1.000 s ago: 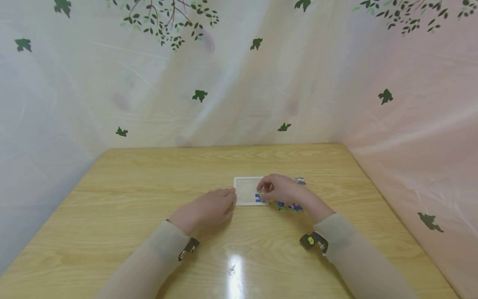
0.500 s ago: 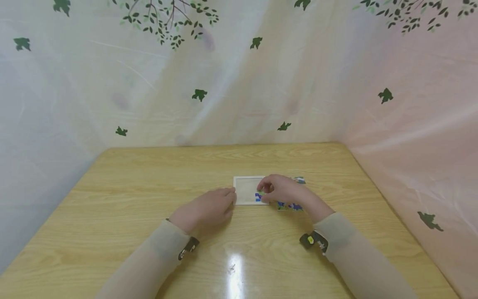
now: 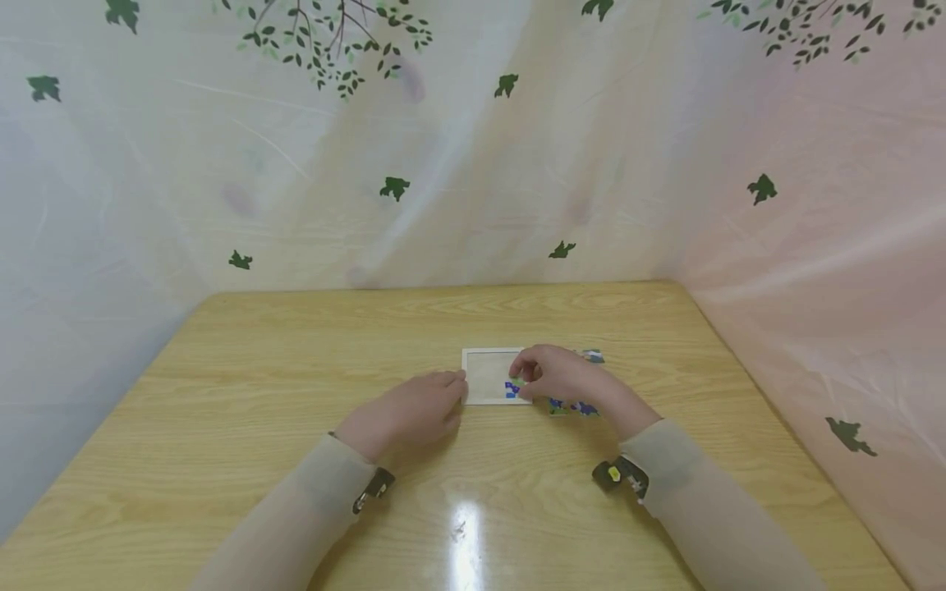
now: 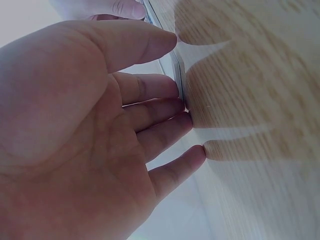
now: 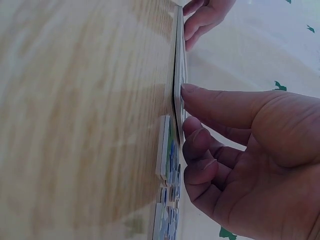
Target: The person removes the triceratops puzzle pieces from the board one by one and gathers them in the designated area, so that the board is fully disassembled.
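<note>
A small white-rimmed puzzle frame lies flat on the table. At its lower right inside sits a blue, white and green puzzle piece. My right hand reaches over the frame's right side, thumb and forefinger pinching at this piece; the fingertips partly hide it. In the right wrist view the thumb lies at the frame and the other fingers are curled. With its fingers extended, my left hand touches the frame's left edge. The left wrist view shows those fingertips against the edge and the tabletop.
Loose blue and green puzzle pieces lie right of the frame, partly under my right hand and wrist. Another piece is farther back. The wooden table meets a printed curtain behind and at the sides.
Both hands stay almost where they were. Only the right fingertips shift very slightly at the puzzle piece.
</note>
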`<state>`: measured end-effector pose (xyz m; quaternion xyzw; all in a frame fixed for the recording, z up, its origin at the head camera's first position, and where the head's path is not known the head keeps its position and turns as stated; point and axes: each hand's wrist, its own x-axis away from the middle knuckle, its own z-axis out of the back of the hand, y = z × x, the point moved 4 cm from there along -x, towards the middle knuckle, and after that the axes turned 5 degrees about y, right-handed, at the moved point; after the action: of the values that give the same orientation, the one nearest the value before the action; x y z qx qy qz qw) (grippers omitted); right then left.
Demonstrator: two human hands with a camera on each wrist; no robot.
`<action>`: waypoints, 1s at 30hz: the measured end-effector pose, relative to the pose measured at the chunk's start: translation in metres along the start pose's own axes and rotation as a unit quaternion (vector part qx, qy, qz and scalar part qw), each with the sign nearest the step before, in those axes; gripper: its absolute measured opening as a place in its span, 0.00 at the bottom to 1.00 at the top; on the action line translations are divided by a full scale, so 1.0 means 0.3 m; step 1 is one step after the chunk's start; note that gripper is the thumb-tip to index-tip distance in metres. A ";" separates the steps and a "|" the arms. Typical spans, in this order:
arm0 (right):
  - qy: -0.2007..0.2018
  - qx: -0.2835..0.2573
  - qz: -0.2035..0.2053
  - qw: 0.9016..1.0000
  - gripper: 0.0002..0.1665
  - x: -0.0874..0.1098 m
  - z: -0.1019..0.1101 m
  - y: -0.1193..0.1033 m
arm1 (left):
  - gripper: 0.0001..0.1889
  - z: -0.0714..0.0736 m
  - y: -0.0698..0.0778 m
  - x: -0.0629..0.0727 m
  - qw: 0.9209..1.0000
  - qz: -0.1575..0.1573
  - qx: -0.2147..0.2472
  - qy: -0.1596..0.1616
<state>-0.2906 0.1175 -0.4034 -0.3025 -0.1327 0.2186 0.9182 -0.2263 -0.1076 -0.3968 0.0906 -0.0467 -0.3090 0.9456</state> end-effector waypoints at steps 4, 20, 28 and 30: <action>0.001 -0.001 0.001 1.000 0.13 -0.003 -0.002 0.004 | 0.13 -0.003 0.000 -0.002 1.000 0.000 -0.001 -0.001; -0.001 -0.009 0.005 1.000 0.15 -0.011 -0.004 0.010 | 0.11 0.002 0.001 0.002 1.000 -0.011 0.004 0.004; -0.003 -0.015 0.003 1.000 0.16 -0.014 -0.008 0.013 | 0.09 0.011 0.007 0.007 1.000 -0.012 0.008 0.003; -0.003 -0.017 0.002 1.000 0.16 -0.015 -0.008 0.013 | 0.10 0.011 0.006 0.007 1.000 -0.010 0.008 0.000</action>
<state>-0.2948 0.1170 -0.4082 -0.3175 -0.1390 0.2189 0.9121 -0.2240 -0.1079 -0.3932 0.0983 -0.0477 -0.3182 0.9417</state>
